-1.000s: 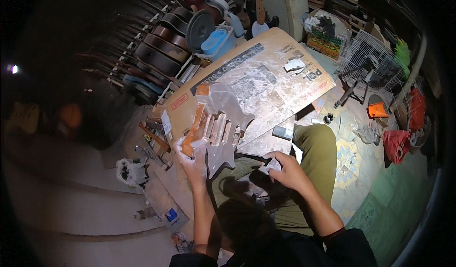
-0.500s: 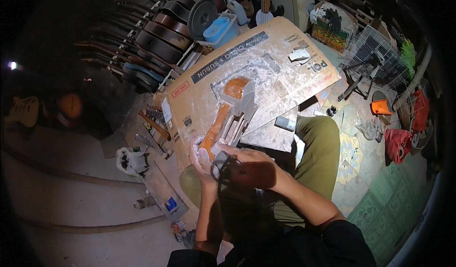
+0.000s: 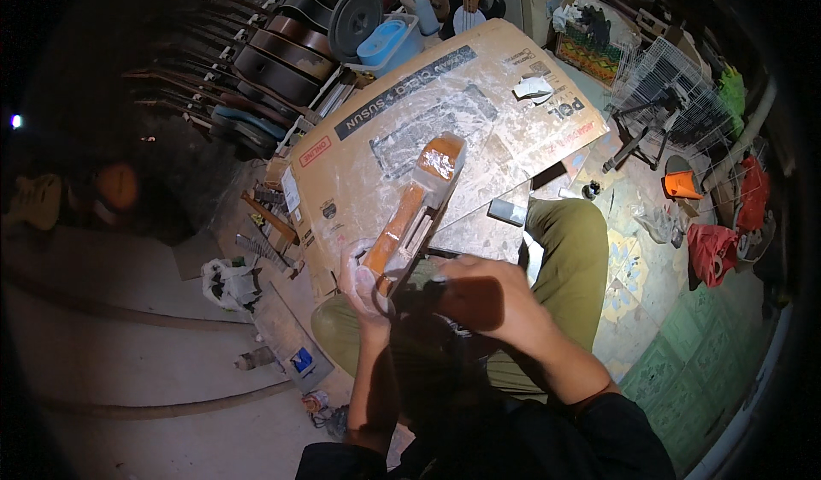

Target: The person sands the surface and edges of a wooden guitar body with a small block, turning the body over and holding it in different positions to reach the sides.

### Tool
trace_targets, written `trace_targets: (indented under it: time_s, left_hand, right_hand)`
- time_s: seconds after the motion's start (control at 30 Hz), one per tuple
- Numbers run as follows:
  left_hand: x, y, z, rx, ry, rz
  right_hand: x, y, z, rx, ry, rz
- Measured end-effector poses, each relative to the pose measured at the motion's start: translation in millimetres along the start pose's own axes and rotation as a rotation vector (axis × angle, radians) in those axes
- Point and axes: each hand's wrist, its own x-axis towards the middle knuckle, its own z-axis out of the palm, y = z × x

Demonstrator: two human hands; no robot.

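In my left hand (image 3: 363,279), fingers dusted white, is the near end of an orange-brown wooden piece (image 3: 398,228). It is long and glossy, with a rounded far end and a narrow slot along its right side; pale dust coats parts of it. The piece points away from me over a dusty cardboard sheet (image 3: 342,194). Just right of its near end is my right hand (image 3: 492,288), apart from the wood. Dark shadow and blur cover its fingers, so whether it holds anything does not show. A small grey block (image 3: 508,212) lies at the cardboard's near right edge.
Crumpled white paper (image 3: 534,88) lies on the cardboard's far right. Guitars (image 3: 278,74) stand in a row at the far left, beside a blue tub (image 3: 385,44). A wire cage (image 3: 663,95), a tripod (image 3: 637,142) and an orange scoop-like thing (image 3: 682,184) are to the right.
My right hand has come away from the wooden piece, moving right and toward me. The left hand keeps its grip, and the piece has turned slightly, showing its slot more plainly.
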Motion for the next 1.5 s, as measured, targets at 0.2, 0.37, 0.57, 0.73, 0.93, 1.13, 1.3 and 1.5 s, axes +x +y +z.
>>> trace_targets:
  time_s: [0.2,0.37,0.57,0.73,0.93,1.13,1.3,1.5]
  left_hand:
    - [4.7,-27.6,-8.8,-0.394,0.180,-0.100]
    - [17.2,-40.9,-42.1,-0.612,0.175,-0.275]
    - [21.8,-36.4,-59.0,-0.491,0.073,-0.345]
    - [23.2,-32.6,-84.4,-0.206,-0.003,-0.421]
    - [31.9,-14.6,-85.2,-0.141,-0.142,-0.564]
    - [38.5,-41.0,-107.6,0.127,-0.281,-0.584]
    - [45.6,-14.6,-79.4,0.130,-0.304,-0.611]
    - [42.0,-26.9,-74.5,-0.313,0.006,-0.577]
  right_hand:
    - [6.3,31.9,-20.7,-0.076,0.120,0.193]
    - [8.2,61.3,-38.8,-0.048,0.142,0.270]
    - [20.7,115.0,-18.1,0.258,0.271,0.262]
    - [20.6,140.6,6.3,0.349,0.357,0.227]
    - [15.5,146.5,2.8,0.304,0.434,0.221]
    - [12.9,151.1,6.9,0.299,0.457,0.244]
    - [8.8,146.9,0.2,0.360,0.485,0.278]
    - [5.0,143.7,-0.4,0.371,0.463,0.327]
